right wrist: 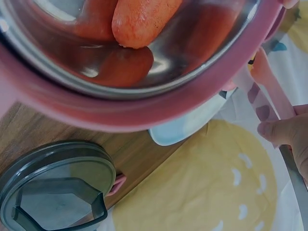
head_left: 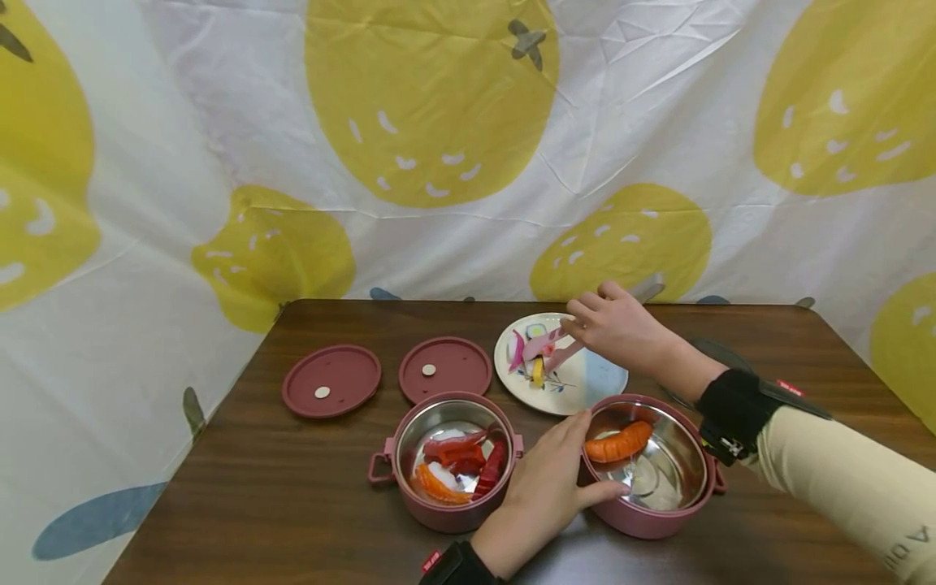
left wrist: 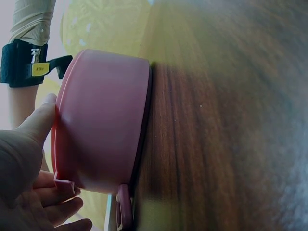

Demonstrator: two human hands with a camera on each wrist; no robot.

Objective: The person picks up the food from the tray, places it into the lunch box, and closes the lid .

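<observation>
The tongs (head_left: 543, 344) extend leftward from the right hand (head_left: 621, 327) pinching them, over food (head_left: 538, 374); they are pink, arms apart. The left hand (head_left: 544, 475), thumb spread, touches the right pot (head_left: 643, 522).

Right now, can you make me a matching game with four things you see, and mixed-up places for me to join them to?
Things
1. tongs
2. orange sausage
3. plate
4. left hand

Places
A. inside the pot on the right
B. touching that pot's rim from outside
C. held by the right hand
D. on the table, behind the pots

Right pairs: 1-C, 2-A, 3-D, 4-B
</observation>
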